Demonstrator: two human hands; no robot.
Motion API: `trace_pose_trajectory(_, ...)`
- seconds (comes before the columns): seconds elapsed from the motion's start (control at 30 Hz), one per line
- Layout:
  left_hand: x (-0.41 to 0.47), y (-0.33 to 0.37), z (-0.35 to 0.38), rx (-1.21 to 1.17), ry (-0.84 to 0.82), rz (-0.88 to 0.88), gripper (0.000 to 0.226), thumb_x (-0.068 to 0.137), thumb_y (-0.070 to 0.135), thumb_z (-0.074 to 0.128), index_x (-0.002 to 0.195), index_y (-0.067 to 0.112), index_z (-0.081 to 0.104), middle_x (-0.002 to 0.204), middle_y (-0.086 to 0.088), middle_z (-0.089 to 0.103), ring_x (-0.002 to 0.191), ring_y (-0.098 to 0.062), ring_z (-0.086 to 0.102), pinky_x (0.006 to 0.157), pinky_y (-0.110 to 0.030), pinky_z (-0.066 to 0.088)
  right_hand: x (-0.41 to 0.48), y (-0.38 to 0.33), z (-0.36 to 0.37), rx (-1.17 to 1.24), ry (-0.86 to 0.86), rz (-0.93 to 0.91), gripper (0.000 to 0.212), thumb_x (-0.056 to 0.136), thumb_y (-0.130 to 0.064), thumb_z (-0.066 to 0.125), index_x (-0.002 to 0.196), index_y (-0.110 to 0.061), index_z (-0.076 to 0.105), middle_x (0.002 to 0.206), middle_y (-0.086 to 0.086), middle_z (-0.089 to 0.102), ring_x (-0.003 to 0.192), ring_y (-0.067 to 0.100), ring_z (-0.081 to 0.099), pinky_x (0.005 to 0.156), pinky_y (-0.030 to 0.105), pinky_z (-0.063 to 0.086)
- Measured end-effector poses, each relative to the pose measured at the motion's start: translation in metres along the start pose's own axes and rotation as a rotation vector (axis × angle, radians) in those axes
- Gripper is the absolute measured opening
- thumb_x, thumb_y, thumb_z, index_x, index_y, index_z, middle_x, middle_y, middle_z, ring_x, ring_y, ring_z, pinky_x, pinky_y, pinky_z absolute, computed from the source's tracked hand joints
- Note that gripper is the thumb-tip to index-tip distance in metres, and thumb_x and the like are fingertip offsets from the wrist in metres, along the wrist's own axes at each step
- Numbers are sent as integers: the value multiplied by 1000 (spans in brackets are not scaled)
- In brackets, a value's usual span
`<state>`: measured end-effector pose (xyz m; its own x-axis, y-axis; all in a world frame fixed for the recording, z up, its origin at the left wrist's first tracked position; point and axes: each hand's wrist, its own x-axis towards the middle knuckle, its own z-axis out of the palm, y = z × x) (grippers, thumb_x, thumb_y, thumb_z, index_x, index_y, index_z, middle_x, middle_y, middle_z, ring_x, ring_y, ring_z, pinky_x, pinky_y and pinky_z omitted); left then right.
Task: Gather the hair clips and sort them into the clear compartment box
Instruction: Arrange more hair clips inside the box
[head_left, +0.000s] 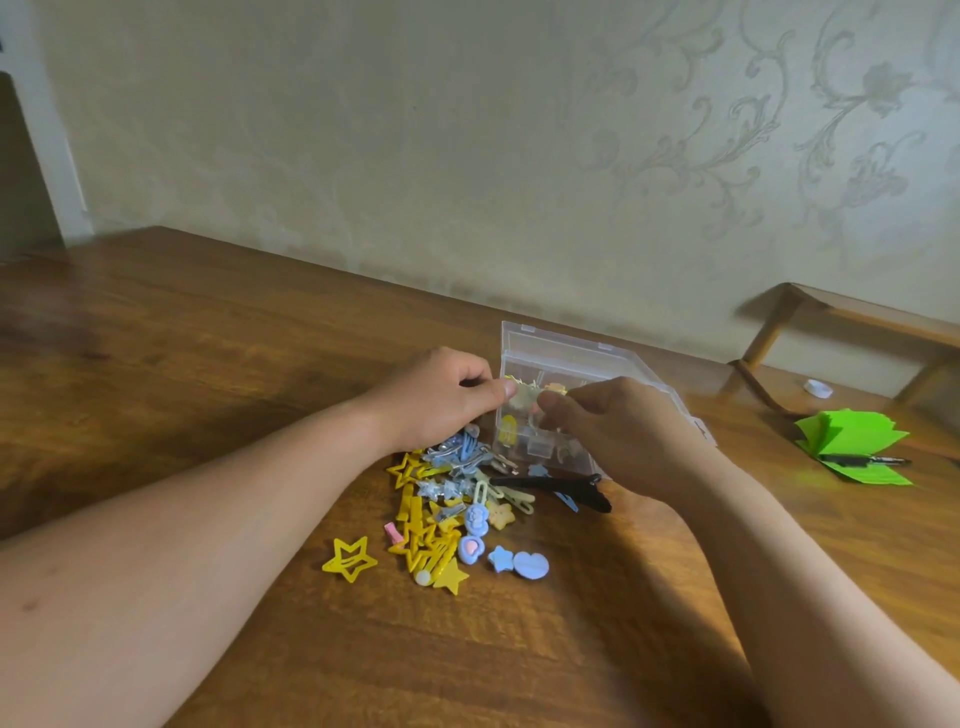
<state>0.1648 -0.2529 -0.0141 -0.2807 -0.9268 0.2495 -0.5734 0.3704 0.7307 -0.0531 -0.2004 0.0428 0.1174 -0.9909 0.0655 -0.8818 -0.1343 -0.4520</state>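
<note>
Clips (447, 499) lie in a loose heap on the desk (208, 338), mostly yellow stars and bars mixed with blue and silver pieces. A yellow star (349, 558) sits a little apart at the heap's left edge, and a blue star (500, 558) and a blue heart (531, 565) lie side by side at its near right. A long black clip (550, 486) lies across the heap's far right end, just in front of the box (561, 345).

The box is clear plastic and stands just behind the heap, its lid raised at the back. A yellow clip (509, 428) rests in its near left compartment, and a few pale pieces show in others, too blurred to name.

Both hands meet over the box's left side. The left hand (441, 395) has its fingers curled, and its thumb tip presses a pale clip (524, 397) from the left. The right hand (613, 426) pinches the same clip from the right, so each grip is narrow and holds that one piece, above the compartments. The clip's shape is blurred.

Well to the right, a fanned stack of green paper (852, 441) lies on the desk with a dark pen (857, 460) across it, and a small white cap (818, 388) sits beyond it. A wooden chair (831, 312) stands against the patterned wall (467, 156).
</note>
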Motion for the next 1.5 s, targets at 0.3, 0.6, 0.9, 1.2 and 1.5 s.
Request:
trace_pose_trajectory(0.3, -2, 6, -3, -20, 6, 3, 57, 106, 62, 49, 83, 18, 75, 81, 1, 76, 80, -18, 73, 81, -40, 55, -15, -8, -21, -48, 49, -291, 20, 97, -49, 70, 83, -35, 74, 73, -14, 71, 67, 3, 63, 61, 28, 49)
trace_pose_trajectory(0.6, -1, 9, -3, -59, 43, -65, 49, 109, 52, 51, 85, 17, 75, 86, -4, 77, 87, -21, 75, 92, -46, 58, -40, -30, -16, -274, -493, -423, 14, 88, -44, 81, 99, -38, 74, 91, -20, 72, 70, -11, 62, 54, 12, 42)
trace_pose_trajectory(0.9, 1, 4, -1, -40, 57, -60, 48, 108, 53, 52, 80, 22, 74, 81, 2, 76, 84, -19, 74, 89, -47, 59, -38, -31, -19, -192, -530, -450, 10, 93, -41, 77, 97, -32, 72, 85, -16, 69, 72, -7, 60, 62, 13, 46)
trace_pose_trajectory(1.2, 0, 4, -1, -29, 44, 4, 56, 108, 52, 54, 84, 3, 69, 76, -16, 68, 72, -32, 64, 68, -47, 49, 41, 27, -51, 133, 233, 37, 15, 93, -30, 79, 86, -18, 78, 82, 7, 78, 61, 22, 64, 48, 25, 47)
trace_pose_trajectory(1.5, -1, 5, -2, -12, 42, -20, 49, 107, 51, 54, 86, 11, 75, 86, -11, 77, 84, -27, 73, 82, -51, 58, 69, 52, -42, -386, 112, 188, 10, 89, -33, 75, 86, -24, 77, 77, -5, 73, 73, 17, 70, 69, 36, 64)
